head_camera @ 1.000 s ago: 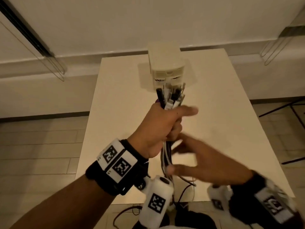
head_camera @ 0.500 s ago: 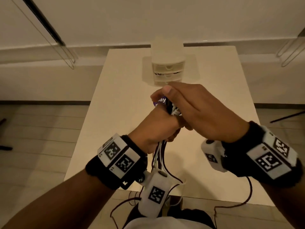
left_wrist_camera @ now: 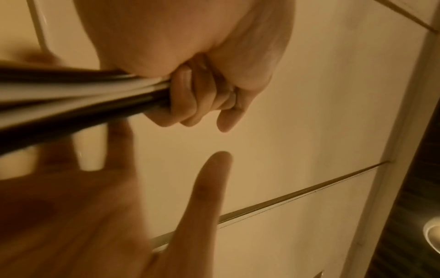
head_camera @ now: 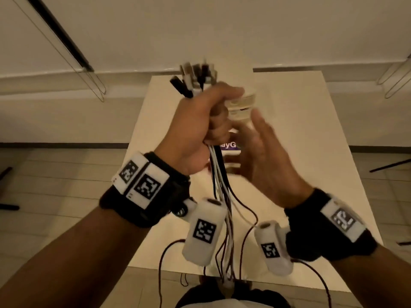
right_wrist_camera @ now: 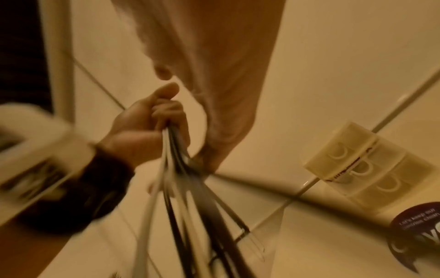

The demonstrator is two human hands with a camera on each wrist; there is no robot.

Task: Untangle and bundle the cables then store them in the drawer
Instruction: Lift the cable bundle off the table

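Observation:
My left hand [head_camera: 206, 121] is raised above the table and grips a bundle of black and white cables [head_camera: 219, 172]. Their plug ends [head_camera: 195, 80] stick up out of the fist, and the loose lengths hang down past the table's near edge. The left wrist view shows the cables [left_wrist_camera: 78, 96] running into the curled fingers [left_wrist_camera: 188, 101]. Just right of the hanging cables, my right hand [head_camera: 262, 152] is blurred, with its fingers spread and holding nothing. A small cream drawer unit [head_camera: 241, 106] stands on the table behind the hands; its drawers [right_wrist_camera: 361, 165] look closed.
The white table [head_camera: 311, 134] stands against a pale wall. A purple-labelled round thing [head_camera: 231, 146] lies on it behind the cables, also seen as a dark disc [right_wrist_camera: 416, 231]. Thin dark wires [head_camera: 315, 274] trail from the wrist cameras. Tiled floor lies on both sides.
My left hand has lifted the cable bundle higher, so the plug ends now stand clear above it. My right hand has come off the top of the bundle and dropped to its right side, fingers spread.

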